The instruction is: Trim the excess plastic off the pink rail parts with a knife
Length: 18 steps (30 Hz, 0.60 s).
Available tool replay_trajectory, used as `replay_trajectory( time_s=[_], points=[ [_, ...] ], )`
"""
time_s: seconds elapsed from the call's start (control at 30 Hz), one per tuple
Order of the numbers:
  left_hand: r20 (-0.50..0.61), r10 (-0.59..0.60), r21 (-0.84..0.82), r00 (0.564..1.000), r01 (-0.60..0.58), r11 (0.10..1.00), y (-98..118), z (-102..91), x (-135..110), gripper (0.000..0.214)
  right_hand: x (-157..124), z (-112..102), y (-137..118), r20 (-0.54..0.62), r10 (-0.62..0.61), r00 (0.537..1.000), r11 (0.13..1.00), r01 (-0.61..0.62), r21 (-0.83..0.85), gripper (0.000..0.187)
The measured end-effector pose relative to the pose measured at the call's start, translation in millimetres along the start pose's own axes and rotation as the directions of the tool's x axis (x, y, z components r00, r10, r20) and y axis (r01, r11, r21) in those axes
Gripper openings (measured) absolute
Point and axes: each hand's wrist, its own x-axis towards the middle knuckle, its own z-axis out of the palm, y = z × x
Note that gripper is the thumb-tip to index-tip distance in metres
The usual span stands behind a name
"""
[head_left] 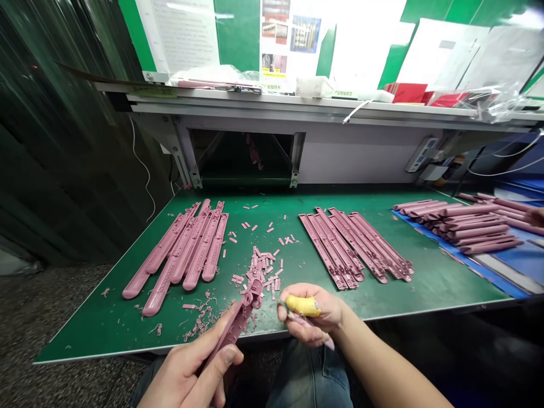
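My left hand (199,362), low in the middle of the view, is closed around a long pink plastic part (233,328). The part tilts upward, its studded face showing and its far end above the table's front edge. To the right, my right hand (318,314) is closed, fingers curled, with a yellow covering (302,306) on one finger. Something pale and pinkish shows between its fingers, too hidden to name. A small gap separates this hand from the part. Beyond the part, small pink plastic scraps (261,263) and thin shavings (204,320) are scattered on the green tabletop (272,198).
Several pink parts lie in a row at left (182,249), and more at right (352,243). Farther right, a stack of pink parts (471,221) rests on blue sheeting, with another person's hand (535,218) at the edge. A shelf (323,107) spans the back above a dark opening.
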Motion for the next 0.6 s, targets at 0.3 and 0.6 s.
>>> replay_trajectory(
  time_s=[0.3,0.6],
  points=[
    [0.312,0.34,0.587,0.887,-0.461,0.666,3,-59.5,37,0.042,16,43,-6,0.033,-0.637,0.77,-0.041,0.009,-0.999,0.055],
    [0.566,0.658,0.708,0.496,-0.702,-0.08,33,-93.0,39,0.073,25,48,-21,0.286,-0.506,0.814,-0.539,-0.04,-0.842,0.023]
  ],
)
